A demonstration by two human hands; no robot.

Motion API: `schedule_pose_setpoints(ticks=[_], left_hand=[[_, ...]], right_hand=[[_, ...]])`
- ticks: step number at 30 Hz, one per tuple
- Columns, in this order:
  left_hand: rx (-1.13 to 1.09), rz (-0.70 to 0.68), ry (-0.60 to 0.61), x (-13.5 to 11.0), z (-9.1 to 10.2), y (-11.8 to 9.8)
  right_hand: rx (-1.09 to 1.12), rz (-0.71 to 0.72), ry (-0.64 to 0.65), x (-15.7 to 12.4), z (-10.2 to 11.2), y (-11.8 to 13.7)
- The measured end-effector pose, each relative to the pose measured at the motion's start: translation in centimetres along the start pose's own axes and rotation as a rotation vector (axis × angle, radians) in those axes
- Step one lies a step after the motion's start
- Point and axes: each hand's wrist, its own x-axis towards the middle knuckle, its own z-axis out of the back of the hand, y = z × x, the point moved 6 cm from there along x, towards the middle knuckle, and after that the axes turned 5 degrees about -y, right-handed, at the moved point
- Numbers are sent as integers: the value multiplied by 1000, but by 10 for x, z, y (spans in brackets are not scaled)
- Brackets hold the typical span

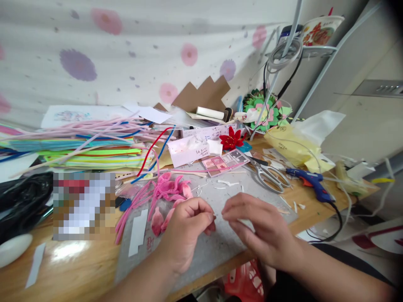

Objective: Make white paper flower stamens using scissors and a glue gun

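Note:
My left hand [185,228] is over the grey cutting mat [204,251], thumb and forefinger pinched together. Whatever lies between those fingertips is too small to make out. A short gap to the right, my right hand [261,224] hovers with its fingers stretched out and apart, holding nothing visible. Pink petal shapes [157,220] of fuzzy stems lie just behind and left of my left hand, which partly hides some. Looped pink pipe cleaners [165,186] are heaped behind them, with long pink ends [135,207] trailing left.
Scissors [267,174] and a blue glue gun [310,182] lie on the right, near a red flower [232,138] and a palette [225,162]. Bundled pipe cleaners [91,157] fill the back left. White paper strips [137,233] lie on the mat. A black bag [25,201] sits far left.

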Motion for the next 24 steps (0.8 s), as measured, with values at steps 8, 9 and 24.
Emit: schedule_pose_setpoints(ticks=[8,9,24], left_hand=[[277,-114,-31,1,6,2],[295,-121,-33,1,6,2],[189,-79,6,0,2,1]], right_hand=[[225,-577,69,5,-18,-31],[211,-575,62,5,-18,-31],[134,-476,42,1,-10,-27]])
